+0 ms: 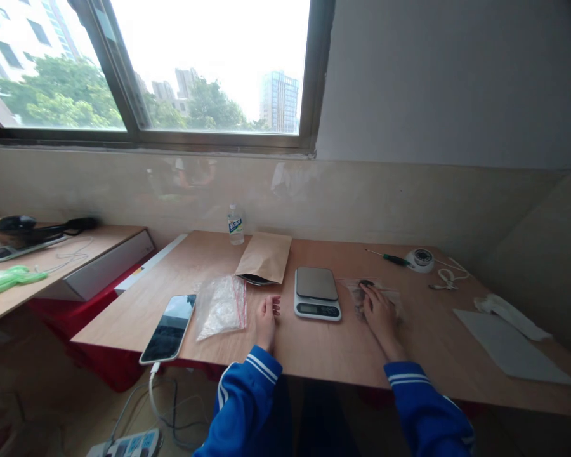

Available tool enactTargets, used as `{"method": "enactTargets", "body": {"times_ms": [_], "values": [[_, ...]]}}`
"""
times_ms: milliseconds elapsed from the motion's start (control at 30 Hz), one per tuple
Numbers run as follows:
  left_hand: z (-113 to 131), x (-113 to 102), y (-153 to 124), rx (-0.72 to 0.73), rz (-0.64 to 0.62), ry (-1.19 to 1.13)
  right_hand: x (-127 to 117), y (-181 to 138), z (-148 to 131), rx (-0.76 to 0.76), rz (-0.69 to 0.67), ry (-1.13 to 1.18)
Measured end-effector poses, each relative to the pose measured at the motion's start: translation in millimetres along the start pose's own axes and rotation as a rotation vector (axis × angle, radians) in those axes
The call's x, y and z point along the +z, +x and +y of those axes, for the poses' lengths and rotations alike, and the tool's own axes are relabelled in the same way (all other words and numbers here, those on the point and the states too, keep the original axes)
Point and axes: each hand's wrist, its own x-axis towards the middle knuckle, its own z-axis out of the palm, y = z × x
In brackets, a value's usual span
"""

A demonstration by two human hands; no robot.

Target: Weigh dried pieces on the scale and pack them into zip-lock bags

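My left hand [267, 322] rests on its side on the table, fingers loosely bent and apart, with nothing in it. It lies between a clear zip bag [220, 307] and a white kitchen scale [317, 307], whose metal plate is bare. Right of the scale, my right hand [379, 313] is over another clear plastic bag [394, 297] with dark contents. The fingertips are closed at a small dark piece [367, 282], too small to name. Behind my left hand lies a brown paper pouch [269, 252], its dark mouth facing me.
A phone [169, 330] on a charging cable lies at the table's left edge. A water bottle [236, 226] stands at the back. To the right are a screwdriver [396, 259], a white dome camera [420, 260] with its cable, and a pale sheet [511, 348].
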Motion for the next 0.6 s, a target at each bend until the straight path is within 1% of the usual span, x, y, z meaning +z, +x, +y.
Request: {"method": "enactTargets", "body": {"times_ms": [100, 200, 300, 367, 467, 533, 600], "values": [[-5.3, -3.8, 10.9, 0.089, 0.141, 0.243, 4.7, 4.7, 4.1, -0.004, 0.026, -0.026], [-8.2, -6.6, 30.4, 0.182, 0.262, 0.536, 7.2, 4.5, 5.8, -0.005, 0.038, -0.026], [-8.3, -7.8, 50.8, 0.23, 0.314, 0.787, 8.4, 3.1, 6.0, 0.026, 0.05, 0.008], [-7.4, -7.6, 60.7, 0.297, 0.292, 0.947, 8.0, 3.0, 5.5, 0.042, 0.048, 0.038], [-4.6, -6.7, 70.4, 0.41, 0.175, 1.154, 5.0, 3.6, 4.4, 0.053, 0.032, 0.078], [-1.8, -6.6, 76.9, 0.416, 0.082, 1.248, 2.3, 4.1, 3.8, 0.062, 0.014, 0.097], [1.0, -7.3, 84.9, 0.374, 0.022, 1.291, 0.2, 4.6, 3.6, 0.063, -0.005, 0.115]]}}
